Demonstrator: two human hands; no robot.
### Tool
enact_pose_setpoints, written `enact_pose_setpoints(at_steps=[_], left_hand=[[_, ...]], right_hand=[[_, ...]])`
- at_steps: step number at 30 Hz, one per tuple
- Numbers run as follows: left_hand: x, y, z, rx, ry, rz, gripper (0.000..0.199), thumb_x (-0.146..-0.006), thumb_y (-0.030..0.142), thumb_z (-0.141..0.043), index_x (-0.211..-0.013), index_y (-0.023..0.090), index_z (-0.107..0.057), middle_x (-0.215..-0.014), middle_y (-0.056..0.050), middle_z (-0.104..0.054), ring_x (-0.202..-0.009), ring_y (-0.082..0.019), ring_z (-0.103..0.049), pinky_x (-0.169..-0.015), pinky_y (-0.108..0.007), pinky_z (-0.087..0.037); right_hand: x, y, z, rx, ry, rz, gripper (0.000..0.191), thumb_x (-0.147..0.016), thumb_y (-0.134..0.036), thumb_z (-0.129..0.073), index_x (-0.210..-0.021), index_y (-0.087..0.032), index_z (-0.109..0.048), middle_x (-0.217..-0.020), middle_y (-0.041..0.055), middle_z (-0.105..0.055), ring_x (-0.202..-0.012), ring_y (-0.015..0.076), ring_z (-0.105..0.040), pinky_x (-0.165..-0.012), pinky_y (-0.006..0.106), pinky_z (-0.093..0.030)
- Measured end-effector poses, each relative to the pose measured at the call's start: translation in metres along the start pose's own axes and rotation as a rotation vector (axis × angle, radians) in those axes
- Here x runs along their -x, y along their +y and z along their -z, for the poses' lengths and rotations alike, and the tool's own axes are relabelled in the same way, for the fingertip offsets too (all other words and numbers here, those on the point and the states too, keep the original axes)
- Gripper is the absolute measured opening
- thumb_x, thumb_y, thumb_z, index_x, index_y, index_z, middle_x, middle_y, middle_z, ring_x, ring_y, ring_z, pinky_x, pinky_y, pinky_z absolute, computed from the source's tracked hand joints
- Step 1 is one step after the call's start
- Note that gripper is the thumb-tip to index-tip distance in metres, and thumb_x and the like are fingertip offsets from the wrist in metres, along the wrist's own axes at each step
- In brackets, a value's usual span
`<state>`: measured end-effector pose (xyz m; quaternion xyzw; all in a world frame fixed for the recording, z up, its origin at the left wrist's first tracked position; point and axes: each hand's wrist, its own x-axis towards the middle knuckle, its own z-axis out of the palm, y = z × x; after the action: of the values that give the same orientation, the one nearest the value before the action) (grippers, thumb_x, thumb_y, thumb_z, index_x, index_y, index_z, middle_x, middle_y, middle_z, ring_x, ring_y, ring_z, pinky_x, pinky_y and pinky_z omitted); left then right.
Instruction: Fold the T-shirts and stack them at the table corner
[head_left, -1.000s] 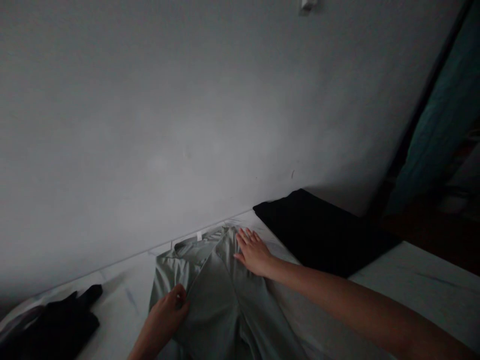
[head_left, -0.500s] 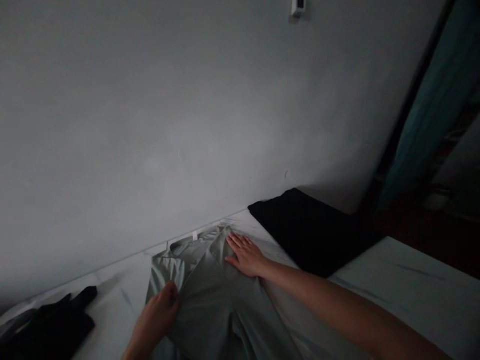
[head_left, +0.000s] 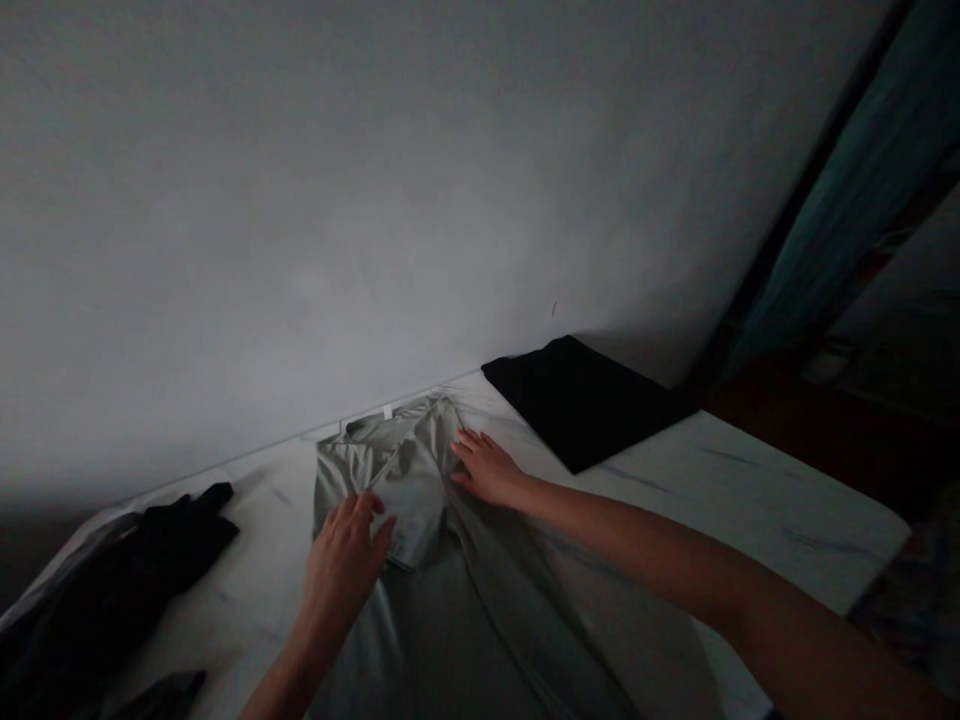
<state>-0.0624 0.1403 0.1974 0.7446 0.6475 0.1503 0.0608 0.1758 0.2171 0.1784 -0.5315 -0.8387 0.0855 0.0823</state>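
A grey-green, satiny V-neck garment (head_left: 442, 630) lies spread over the white marbled table, its neckline towards the wall. A small white label (head_left: 388, 412) shows at the back of the neck. Over the left side of its chest is my left hand (head_left: 349, 550), fingers slightly bent and thumb held apart, gripping nothing. My right hand (head_left: 487, 470) rests with outstretched fingers at the right shoulder edge of the cloth. Folds run down the right side below that hand. The garment's lower part passes out of view at the bottom.
Black folded cloth (head_left: 581, 405) lies flat on the table (head_left: 750, 480) at right, close to the wall (head_left: 337, 200). Crumpled dark clothing (head_left: 142, 570) is heaped at left. A teal curtain (head_left: 847, 200) hangs at far right, past the table's end.
My left hand has loosened from a closed grip and its fingers have spread. The upper front of the garment lies differently, with a lighter patch showing. The view has tilted down slightly.
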Motion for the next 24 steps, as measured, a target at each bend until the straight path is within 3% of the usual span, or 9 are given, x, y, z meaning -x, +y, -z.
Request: enact_pose_setpoints(at_steps=[5, 9, 13, 17, 20, 24], left_hand=[[0.043, 0.05, -0.003, 0.139, -0.244, -0.089, 0.018, -0.09, 0.028, -0.047, -0.081, 0.021, -0.061, -0.087, -0.004, -0.069, -0.088, -0.019, -0.065, -0.078, -0.029, -0.043], [0.051, 0.084, -0.017, 0.139, -0.256, -0.058, 0.017, -0.09, 0.029, -0.048, -0.087, 0.021, -0.063, -0.093, -0.006, -0.072, -0.092, -0.021, -0.067, -0.076, -0.029, -0.042], [0.048, 0.11, -0.023, 0.103, -0.161, 0.05, 0.02, -0.089, 0.032, -0.05, -0.101, 0.018, -0.058, -0.1, -0.011, -0.071, -0.097, -0.025, -0.066, -0.077, -0.032, -0.044], [0.047, 0.125, -0.027, 0.165, -0.071, 0.188, 0.025, -0.087, 0.027, -0.049, -0.108, 0.014, -0.054, -0.107, -0.018, -0.068, -0.105, -0.028, -0.064, -0.083, -0.035, -0.044], [0.044, 0.128, -0.035, 0.275, -0.022, 0.253, 0.029, -0.084, 0.025, -0.052, -0.11, 0.014, -0.053, -0.107, -0.018, -0.068, -0.104, -0.028, -0.065, -0.081, -0.034, -0.045], [0.032, 0.125, -0.05, 0.363, 0.025, 0.304, 0.029, -0.079, 0.017, -0.054, -0.108, 0.015, -0.055, -0.101, -0.013, -0.071, -0.098, -0.024, -0.067, -0.076, -0.03, -0.045]], right_hand=[[0.123, -0.041, 0.002, -0.131, 0.012, 0.102, 0.032, -0.089, -0.03, -0.059, -0.12, -0.021, -0.064, -0.126, 0.0093, -0.063, -0.118, 0.0243, -0.056, -0.106, 0.041, -0.037], [0.196, -0.07, -0.005, -0.087, 0.06, -0.05, 0.022, -0.087, -0.029, -0.062, -0.107, -0.022, -0.068, -0.116, 0.0099, -0.065, -0.11, 0.0274, -0.056, -0.095, 0.042, -0.043], [0.223, -0.094, -0.009, -0.044, 0.066, -0.216, 0.026, -0.085, -0.041, -0.064, -0.1, -0.021, -0.067, -0.108, 0.0116, -0.065, -0.103, 0.0305, -0.057, -0.089, 0.045, -0.046], [0.236, -0.111, -0.007, -0.008, 0.017, -0.368, 0.021, -0.087, -0.024, -0.057, -0.106, -0.02, -0.064, -0.106, 0.0129, -0.066, -0.099, 0.0304, -0.062, -0.083, 0.043, -0.05], [0.254, -0.115, -0.012, 0.011, 0.016, -0.43, 0.023, -0.085, -0.014, -0.052, -0.103, -0.021, -0.065, -0.097, 0.0124, -0.069, -0.092, 0.0291, -0.066, -0.075, 0.04, -0.052], [0.287, -0.112, -0.034, 0.097, 0.198, -0.409, 0.024, -0.081, -0.006, -0.051, -0.095, -0.022, -0.063, -0.086, 0.0074, -0.071, -0.079, 0.0242, -0.069, -0.065, 0.032, -0.051]])
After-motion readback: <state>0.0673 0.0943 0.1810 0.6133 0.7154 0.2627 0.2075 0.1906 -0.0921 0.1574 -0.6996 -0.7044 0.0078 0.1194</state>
